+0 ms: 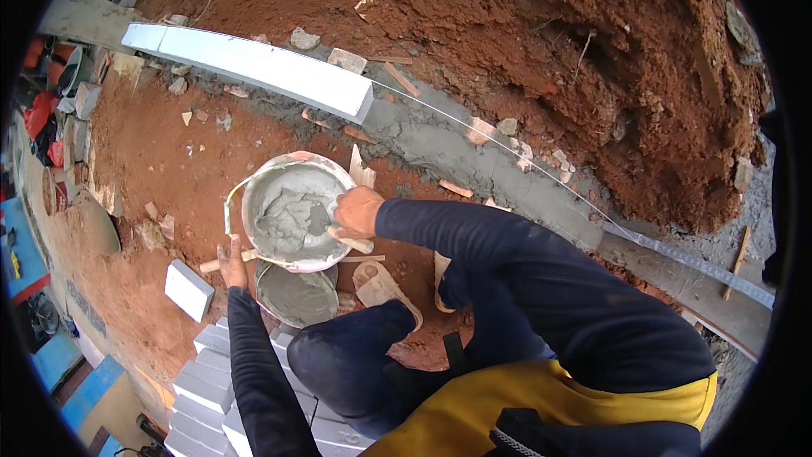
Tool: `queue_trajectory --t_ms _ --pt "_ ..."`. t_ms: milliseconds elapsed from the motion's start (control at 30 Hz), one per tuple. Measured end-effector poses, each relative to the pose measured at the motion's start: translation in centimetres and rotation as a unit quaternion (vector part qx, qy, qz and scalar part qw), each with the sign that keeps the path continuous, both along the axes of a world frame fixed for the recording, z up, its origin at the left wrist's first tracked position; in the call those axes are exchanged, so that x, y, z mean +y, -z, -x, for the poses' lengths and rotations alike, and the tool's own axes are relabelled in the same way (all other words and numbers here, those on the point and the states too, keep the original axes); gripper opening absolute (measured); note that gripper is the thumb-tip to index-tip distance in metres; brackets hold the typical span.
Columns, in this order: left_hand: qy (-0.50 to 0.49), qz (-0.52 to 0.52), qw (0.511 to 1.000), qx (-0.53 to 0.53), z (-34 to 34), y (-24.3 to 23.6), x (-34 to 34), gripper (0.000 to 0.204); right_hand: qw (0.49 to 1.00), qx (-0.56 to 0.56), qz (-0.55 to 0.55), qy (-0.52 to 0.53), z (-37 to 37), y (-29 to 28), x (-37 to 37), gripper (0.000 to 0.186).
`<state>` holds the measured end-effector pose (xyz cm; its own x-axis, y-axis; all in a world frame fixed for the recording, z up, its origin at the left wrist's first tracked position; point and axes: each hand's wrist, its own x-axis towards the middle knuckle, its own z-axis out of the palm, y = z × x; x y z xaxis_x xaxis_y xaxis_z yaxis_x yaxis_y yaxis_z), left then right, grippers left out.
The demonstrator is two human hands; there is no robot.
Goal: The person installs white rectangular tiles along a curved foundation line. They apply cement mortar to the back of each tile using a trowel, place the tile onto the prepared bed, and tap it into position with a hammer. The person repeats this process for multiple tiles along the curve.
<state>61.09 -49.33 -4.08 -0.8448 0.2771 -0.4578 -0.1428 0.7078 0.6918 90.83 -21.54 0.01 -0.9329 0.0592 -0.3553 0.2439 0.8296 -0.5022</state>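
A round bucket [254, 245] of wet grey mortar [292, 213] stands on the red soil in front of me. My left hand [233, 264] is closed at its left side, on the bucket's wire handle [227, 210]; a wooden stick [210, 267] passes by the same fingers. At the right rim, my right hand [359, 213] is closed on a trowel, whose wooden handle [353, 242] juts below the fist. Part of a grey blade shows against the mortar. Partly beneath the first bucket, a second bucket [298, 296] also has grey residue inside.
A row of white blocks [254, 66] lies on the mortar strip [431, 142], beside a taut string [499, 142]. One loose white block [189, 290] sits left of the buckets, and stacked blocks [203, 381] are near my left arm. A soil bank [592, 59] rises beyond.
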Motion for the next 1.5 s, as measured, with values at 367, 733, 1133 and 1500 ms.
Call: queue_trajectory --t_ms 367,733,1133,1500 --pt "-0.035 -0.312 0.898 -0.307 -1.8 3.7 4.5 0.056 0.989 -0.087 0.072 -0.096 3.9 4.5 -1.8 0.038" --pt "-0.05 -0.368 0.904 -0.211 -6.9 1.6 8.4 0.042 0.987 -0.017 -0.126 -0.093 -2.6 -1.5 7.5 0.043" --pt "-0.051 -0.381 0.891 -0.24 -10.2 -1.7 11.8 0.044 0.957 -0.164 0.221 0.091 -4.8 -1.3 2.8 0.069" --pt "-0.065 -0.358 0.895 -0.259 -5.0 2.3 7.5 0.054 0.776 -0.17 0.538 0.282 -15.6 1.6 4.7 0.04"
